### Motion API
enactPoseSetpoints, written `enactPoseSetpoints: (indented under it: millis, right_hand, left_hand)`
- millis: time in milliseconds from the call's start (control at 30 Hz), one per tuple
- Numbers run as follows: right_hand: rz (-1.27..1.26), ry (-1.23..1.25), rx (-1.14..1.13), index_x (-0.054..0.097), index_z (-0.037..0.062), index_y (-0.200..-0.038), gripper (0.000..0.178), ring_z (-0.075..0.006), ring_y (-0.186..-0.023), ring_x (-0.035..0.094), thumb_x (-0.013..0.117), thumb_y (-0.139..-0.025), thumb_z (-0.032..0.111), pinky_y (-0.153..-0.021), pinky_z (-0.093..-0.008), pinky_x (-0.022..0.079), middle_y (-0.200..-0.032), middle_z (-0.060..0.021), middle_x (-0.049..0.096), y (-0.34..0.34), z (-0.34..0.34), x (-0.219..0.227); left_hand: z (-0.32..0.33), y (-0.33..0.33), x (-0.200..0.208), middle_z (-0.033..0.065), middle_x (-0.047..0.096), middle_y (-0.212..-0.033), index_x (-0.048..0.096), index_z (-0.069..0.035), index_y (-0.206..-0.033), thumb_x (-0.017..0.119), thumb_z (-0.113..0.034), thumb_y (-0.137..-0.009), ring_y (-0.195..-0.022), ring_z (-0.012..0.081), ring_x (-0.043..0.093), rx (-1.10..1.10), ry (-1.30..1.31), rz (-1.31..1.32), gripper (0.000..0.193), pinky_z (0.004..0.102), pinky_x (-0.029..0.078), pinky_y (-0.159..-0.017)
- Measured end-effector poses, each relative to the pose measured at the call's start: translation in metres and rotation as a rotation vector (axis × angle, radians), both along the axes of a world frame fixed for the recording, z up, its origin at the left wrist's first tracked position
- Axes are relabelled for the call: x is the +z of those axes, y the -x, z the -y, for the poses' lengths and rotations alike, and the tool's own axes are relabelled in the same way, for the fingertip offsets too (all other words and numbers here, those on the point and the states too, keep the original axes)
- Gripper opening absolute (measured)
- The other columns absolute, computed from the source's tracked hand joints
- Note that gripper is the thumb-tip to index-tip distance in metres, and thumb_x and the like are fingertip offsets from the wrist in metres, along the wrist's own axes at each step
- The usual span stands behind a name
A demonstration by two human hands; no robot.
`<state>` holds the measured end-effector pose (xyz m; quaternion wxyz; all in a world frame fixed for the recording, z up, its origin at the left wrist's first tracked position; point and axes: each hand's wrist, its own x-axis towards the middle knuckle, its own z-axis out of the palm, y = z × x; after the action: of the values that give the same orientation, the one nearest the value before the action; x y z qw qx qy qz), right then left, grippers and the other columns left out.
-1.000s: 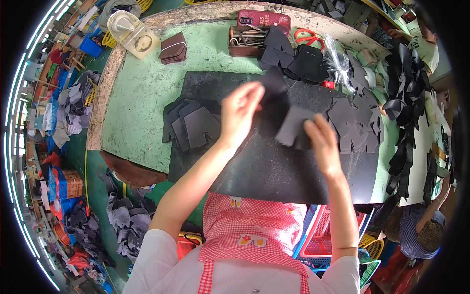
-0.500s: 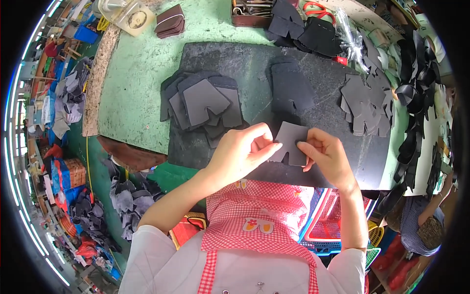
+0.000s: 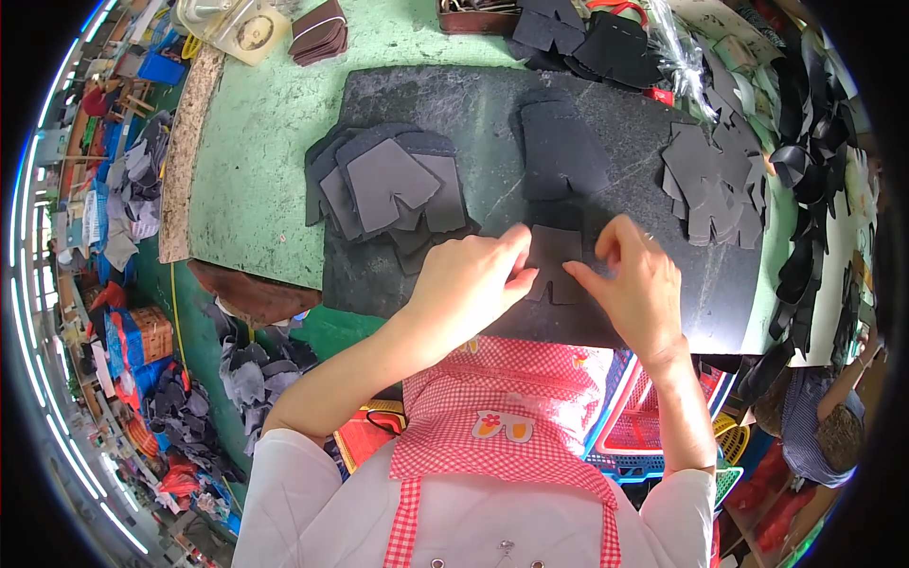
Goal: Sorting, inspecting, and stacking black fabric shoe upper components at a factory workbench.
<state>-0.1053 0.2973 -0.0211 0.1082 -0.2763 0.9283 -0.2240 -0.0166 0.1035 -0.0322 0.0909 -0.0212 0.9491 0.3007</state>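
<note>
In the head view, a gray notched piece is over the near part of a black mat, notch facing 6 o'clock, toward the mat's near edge and a red-checked apron. The left hand is at its 9 o'clock edge, thumb and forefinger narrowly apart; the right hand is at 3 o'clock, thumb tip at the edge, forefinger curled. Whether either pinches it, I cannot tell. Mat surface separates a dark notched piece at 12 from an overlapping pile at 10 and a gray stack at 2.
</note>
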Motion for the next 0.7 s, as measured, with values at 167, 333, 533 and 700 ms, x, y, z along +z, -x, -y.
enactPoseSetpoints:
  millis: [167,333,533,700]
  right_hand:
    - [0.004,0.25,0.2,0.061,0.006,-0.096,0.033,-0.0295,-0.095,0.062,0.08,-0.07,0.009,-0.087,-0.0397,0.05,-0.09,-0.0098,0.063,0.003,0.004,-0.009]
    - [0.156,0.455,-0.12,0.065,0.0043,-0.109,0.03,-0.0257,-0.08,0.064,0.076,-0.082,0.009,-0.077,-0.0362,0.053,-0.087,-0.0094,0.067,0.039,-0.041,-0.001]
    - [-0.265,0.171,-0.265,0.066,0.0067,-0.115,0.036,-0.0256,-0.081,0.058,0.076,-0.081,0.011,-0.083,-0.0381,0.048,-0.096,-0.0084,0.063,0.118,-0.073,-0.019]
    - [-0.2,0.182,-0.22,0.064,0.0092,-0.114,0.04,-0.0259,-0.086,0.058,0.079,-0.077,0.012,-0.081,-0.0383,0.048,-0.093,-0.0085,0.059,0.125,-0.076,-0.015]
  left_hand:
    - [-0.006,-0.002,0.009,0.0125,0.059,-0.121,0.047,-0.008,-0.141,0.077,-0.007,-0.079,-0.093,0.0221,0.064,-0.025,0.073,-0.344,0.068,0.033,0.053,-0.075]
    - [0.043,-0.013,0.038,0.011,0.064,-0.111,0.053,-0.012,-0.141,0.076,-0.012,-0.079,-0.102,0.0265,0.058,0.345,-0.067,-0.433,0.066,0.0357,0.046,-0.089]
    - [0.017,0.05,0.016,0.0122,0.058,-0.126,0.06,-0.013,-0.132,0.082,-0.022,-0.076,-0.119,0.0319,0.053,0.071,0.066,-0.529,0.061,0.0436,0.041,-0.105]
    - [-0.003,0.089,-0.032,0.0032,0.058,-0.108,0.074,-0.013,-0.108,0.077,-0.021,-0.081,-0.097,0.0238,0.056,0.001,0.135,-0.658,0.028,0.0389,0.048,-0.089]
